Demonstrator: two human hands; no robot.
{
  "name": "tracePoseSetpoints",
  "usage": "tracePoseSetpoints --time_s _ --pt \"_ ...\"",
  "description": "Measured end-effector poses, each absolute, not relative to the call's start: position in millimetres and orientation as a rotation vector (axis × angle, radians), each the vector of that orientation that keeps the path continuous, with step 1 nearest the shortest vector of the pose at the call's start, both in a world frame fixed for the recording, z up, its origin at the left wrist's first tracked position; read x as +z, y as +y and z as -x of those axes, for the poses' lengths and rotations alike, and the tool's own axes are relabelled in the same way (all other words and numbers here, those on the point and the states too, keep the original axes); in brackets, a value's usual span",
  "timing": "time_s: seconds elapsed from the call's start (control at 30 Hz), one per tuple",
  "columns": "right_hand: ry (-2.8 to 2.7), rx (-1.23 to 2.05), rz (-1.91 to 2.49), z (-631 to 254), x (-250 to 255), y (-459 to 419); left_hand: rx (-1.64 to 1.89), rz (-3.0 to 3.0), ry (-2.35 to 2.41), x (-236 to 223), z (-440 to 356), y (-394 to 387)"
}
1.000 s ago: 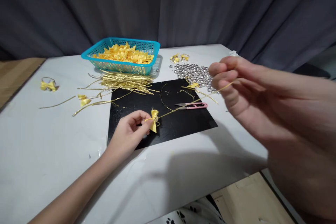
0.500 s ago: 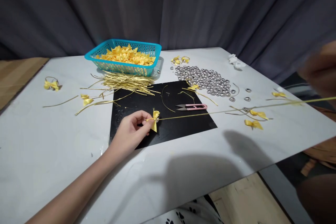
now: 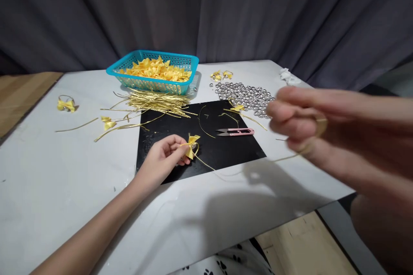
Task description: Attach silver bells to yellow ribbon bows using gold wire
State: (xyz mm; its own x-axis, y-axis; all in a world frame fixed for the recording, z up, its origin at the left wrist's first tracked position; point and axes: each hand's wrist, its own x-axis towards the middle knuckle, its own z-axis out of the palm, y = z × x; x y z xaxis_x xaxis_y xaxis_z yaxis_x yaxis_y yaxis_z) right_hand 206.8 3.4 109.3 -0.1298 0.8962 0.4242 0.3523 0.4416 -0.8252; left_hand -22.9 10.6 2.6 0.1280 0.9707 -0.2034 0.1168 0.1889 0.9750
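Over the black mat [image 3: 209, 154], my left hand [image 3: 169, 150] pinches a small yellow ribbon bow [image 3: 193, 140] between thumb and fingertips. A silver bead seems to sit at the bow's middle, partly hidden. From the bow a gold cord [image 3: 205, 164] makes a small loop, then sags rightward to my right hand [image 3: 309, 133]. Large and blurred near the camera, that hand is closed with the cord running through its fingers. Pink thread snips [image 3: 237, 132] lie on the mat, right of the bow.
A turquoise basket [image 3: 151, 79] of yellow bows stands at the back. In front lies a pile of gold cords [image 3: 158, 102]. Silver beads [image 3: 243, 94] spread right of centre, partly behind my right hand. A bow with a cord ring [image 3: 66, 104] sits far left; crumpled white tissue [image 3: 288, 76] lies back right.
My right hand has come in from the far right edge toward the table's middle. The cord, taut before, now hangs slack with a loop by the bow. My left hand has stayed put.
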Motion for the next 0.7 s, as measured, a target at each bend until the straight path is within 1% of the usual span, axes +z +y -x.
tracePoseSetpoints --time_s 0.07,0.1,0.13,0.17,0.27,0.37,0.53,0.7 --pt "-1.625 1.322 1.017 -189 98 9 0.908 -1.179 1.246 4 23 11" --pt "-1.539 1.561 1.001 -180 89 15 0.906 -1.172 1.24 5 23 11" --pt "-1.453 1.7 0.999 -172 79 21 0.907 -1.163 1.235 5 22 11" --pt "-1.375 1.736 1.019 -165 68 27 0.909 -1.154 1.233 6 22 11" --pt "-1.27 1.741 1.262 -148 37 40 0.909 -1.127 1.228 6 22 12" --pt "-1.242 1.73 1.28 -142 18 38 0.916 -1.104 1.203 6 22 12" --pt "-1.338 1.685 1.155 -145 10 28 0.922 -1.075 1.174 5 24 11" --pt "-1.392 1.504 1.246 -146 4 28 0.93 -1.042 1.165 5 24 11"
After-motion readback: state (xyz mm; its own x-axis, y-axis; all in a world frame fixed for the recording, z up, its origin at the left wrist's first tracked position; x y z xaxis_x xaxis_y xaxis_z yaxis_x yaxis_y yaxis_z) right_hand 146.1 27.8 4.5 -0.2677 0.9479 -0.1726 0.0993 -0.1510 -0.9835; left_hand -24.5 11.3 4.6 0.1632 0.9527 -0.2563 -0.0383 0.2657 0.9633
